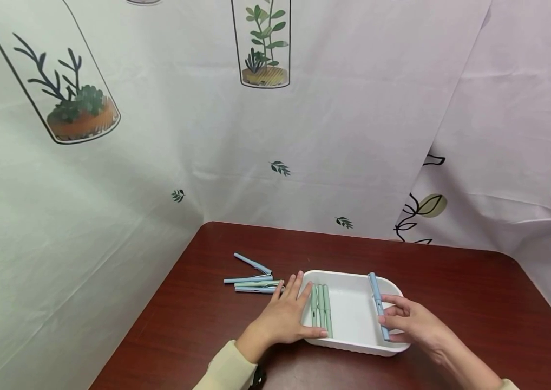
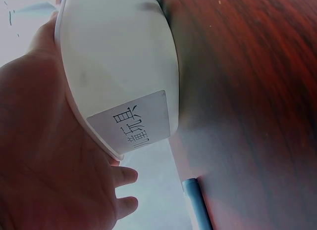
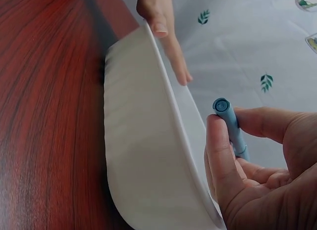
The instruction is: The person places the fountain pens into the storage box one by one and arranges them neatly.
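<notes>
The head camera looks forward and down from well back, over the white plastic tray (image 1: 351, 314) and reddish-brown table (image 1: 480, 309). Both wrist cameras, tilted sideways, face the tray's outer wall from close and low; all three views share the left hand (image 1: 285, 317).

Left wrist view | tray (image 2: 121, 62): cut at top | pen (image 2: 199, 205): cut at bottom

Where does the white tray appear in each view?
Head: white tray below and right of centre.
Left wrist: white tray at the top, left of centre.
Right wrist: white tray from the middle down to the bottom edge.
Shared landmark: the left hand, visible in all three.
</notes>
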Demonstrator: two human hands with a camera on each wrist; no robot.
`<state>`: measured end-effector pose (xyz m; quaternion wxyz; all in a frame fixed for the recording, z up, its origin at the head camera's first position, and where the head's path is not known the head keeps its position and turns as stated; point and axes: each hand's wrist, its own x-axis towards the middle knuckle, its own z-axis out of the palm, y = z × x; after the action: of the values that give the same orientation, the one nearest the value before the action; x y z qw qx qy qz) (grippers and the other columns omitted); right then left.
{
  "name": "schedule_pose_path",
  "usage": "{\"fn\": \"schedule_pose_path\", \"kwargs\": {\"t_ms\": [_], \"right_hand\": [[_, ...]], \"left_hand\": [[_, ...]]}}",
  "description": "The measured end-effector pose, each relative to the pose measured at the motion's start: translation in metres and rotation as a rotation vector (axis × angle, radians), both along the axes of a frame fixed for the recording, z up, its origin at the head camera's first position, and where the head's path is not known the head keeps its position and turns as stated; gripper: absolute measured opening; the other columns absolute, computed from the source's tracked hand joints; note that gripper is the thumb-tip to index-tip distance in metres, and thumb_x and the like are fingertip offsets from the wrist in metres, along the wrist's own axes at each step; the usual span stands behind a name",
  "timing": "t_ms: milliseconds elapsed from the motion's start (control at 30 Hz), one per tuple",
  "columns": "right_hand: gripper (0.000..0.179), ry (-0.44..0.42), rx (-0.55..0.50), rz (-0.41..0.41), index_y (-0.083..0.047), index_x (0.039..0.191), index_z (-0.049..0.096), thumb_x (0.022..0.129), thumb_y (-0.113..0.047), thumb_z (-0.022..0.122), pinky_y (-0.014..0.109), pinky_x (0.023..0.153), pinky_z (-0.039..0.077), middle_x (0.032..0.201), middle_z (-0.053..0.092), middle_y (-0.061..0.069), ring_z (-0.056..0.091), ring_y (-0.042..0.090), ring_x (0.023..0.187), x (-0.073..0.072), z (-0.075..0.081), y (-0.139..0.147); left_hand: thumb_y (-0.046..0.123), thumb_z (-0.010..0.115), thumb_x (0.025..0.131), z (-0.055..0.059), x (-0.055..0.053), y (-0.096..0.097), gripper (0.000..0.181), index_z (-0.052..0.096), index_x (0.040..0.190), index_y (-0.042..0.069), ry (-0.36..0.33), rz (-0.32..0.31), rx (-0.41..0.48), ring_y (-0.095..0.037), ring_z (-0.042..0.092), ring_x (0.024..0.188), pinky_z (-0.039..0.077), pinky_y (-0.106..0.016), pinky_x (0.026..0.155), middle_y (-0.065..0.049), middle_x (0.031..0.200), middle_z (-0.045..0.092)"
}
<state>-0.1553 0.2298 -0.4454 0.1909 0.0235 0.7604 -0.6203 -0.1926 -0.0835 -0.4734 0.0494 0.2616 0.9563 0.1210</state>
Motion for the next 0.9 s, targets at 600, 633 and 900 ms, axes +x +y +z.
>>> {"fn": "schedule_pose_path", "kwargs": {"t_ms": [600, 633, 900], "right_hand": [[0.073, 0.04, -0.006, 0.048, 0.018, 0.145, 0.034, 0.091, -0.011, 0.075, 0.038, 0.074, 0.061, 0.097, 0.059, 0.008, 0.065, 0.018, 0.083, -0.005, -0.003, -0.018], [0.073, 0.04, -0.006, 0.05, 0.018, 0.145, 0.034, 0.091, -0.01, 0.074, 0.038, 0.074, 0.061, 0.097, 0.059, 0.008, 0.065, 0.018, 0.084, -0.005, -0.003, -0.019], [0.073, 0.019, 0.007, 0.051, 0.018, 0.144, 0.035, 0.09, -0.009, 0.076, 0.037, 0.072, 0.061, 0.097, 0.059, 0.009, 0.063, 0.018, 0.084, -0.01, -0.003, -0.026]], "left_hand": [[0.084, 0.055, 0.081, 0.002, 0.0, 0.001, 0.113, 0.024, 0.162, 0.012, 0.012, 0.009, -0.03, -0.032, 0.013, 0.156, 0.015, -0.054, 0.124, -0.015, 0.17, 0.009], [0.084, 0.055, 0.081, 0.002, 0.0, 0.001, 0.113, 0.024, 0.162, 0.012, 0.012, 0.009, -0.03, -0.032, 0.013, 0.156, 0.015, -0.054, 0.124, -0.015, 0.17, 0.009], [0.084, 0.056, 0.081, 0.002, 0.001, 0.002, 0.112, 0.025, 0.162, 0.013, 0.008, 0.013, -0.027, -0.032, 0.013, 0.156, 0.015, -0.054, 0.124, -0.015, 0.17, 0.009]]}}
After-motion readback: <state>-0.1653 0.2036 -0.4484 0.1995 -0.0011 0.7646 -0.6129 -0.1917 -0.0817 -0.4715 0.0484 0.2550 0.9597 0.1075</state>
